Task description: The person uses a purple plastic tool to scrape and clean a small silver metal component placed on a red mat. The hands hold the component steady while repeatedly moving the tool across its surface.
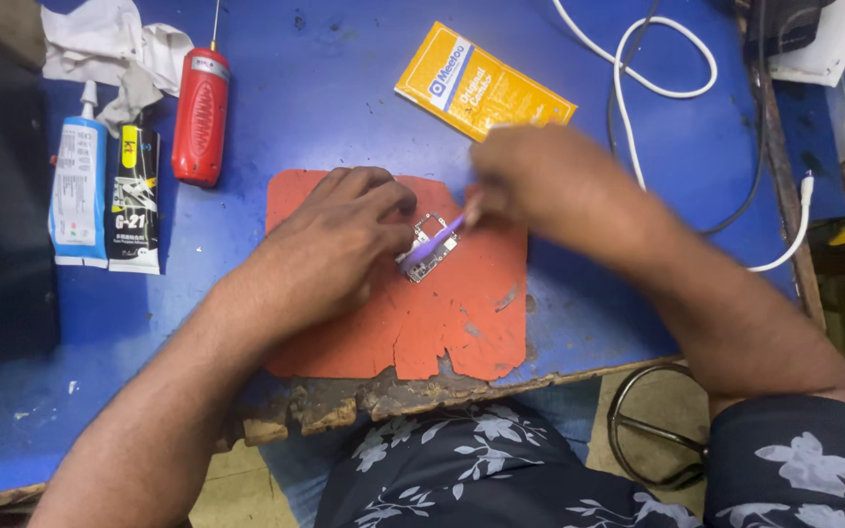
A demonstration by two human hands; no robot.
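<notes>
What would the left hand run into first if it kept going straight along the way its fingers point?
The left hand points up and right across the orange mat. Its fingertips already touch the small circuit board, so that comes first; just beyond lie the purple tool and the right hand.

A red tool (200,117) and two glue tubes (108,196) are lying far left (beside crumpled cloth (110,44)); a yellow packet (481,90) and white cable (657,59) are sitting farther right.

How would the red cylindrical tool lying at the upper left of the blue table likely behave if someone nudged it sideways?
The red tool looks round-bodied and lies flat on the blue table, so it would probably roll rather than slide. Its hard-looking casing suggests it stays stiff. The thin metal tip at its far end seems the part most easily bent.
</notes>
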